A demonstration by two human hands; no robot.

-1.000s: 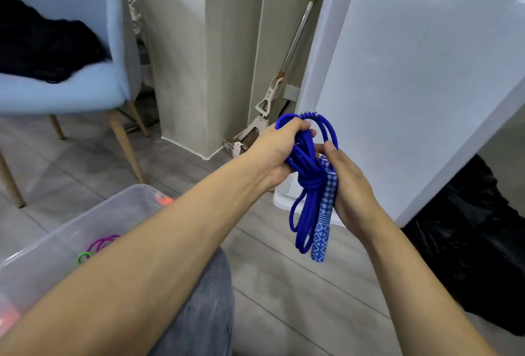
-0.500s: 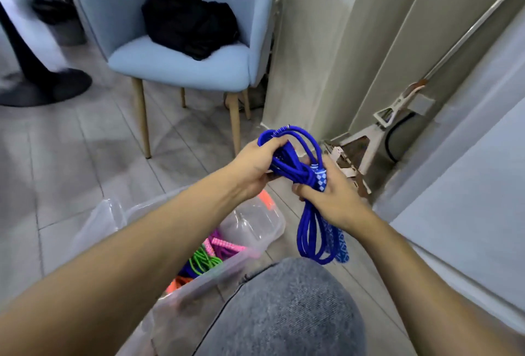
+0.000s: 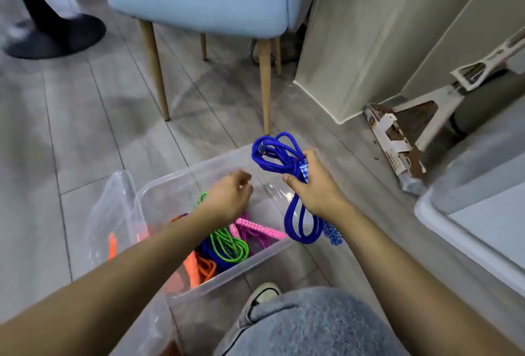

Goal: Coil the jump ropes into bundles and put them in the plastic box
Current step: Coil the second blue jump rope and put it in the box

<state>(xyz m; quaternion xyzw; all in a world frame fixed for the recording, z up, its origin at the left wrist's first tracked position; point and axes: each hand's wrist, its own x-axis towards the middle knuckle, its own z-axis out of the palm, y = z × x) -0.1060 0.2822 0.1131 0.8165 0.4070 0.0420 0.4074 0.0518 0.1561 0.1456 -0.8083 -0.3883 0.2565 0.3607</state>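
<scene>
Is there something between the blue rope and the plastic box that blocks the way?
Nothing visible blocks it. The right hand holds the blue rope over the open box; the left hand hovers above the box, beside the rope's path.

Even, soft indoor light; edges bowed by wide-angle lens; slight motion blur.

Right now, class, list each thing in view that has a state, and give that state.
blue rope: coiled, gripped by the right hand, above the box's right edge.
left hand: loosely curled, holding nothing, over the box.
plastic box: open, ropes inside.
green rope: coiled, in the box.
</scene>
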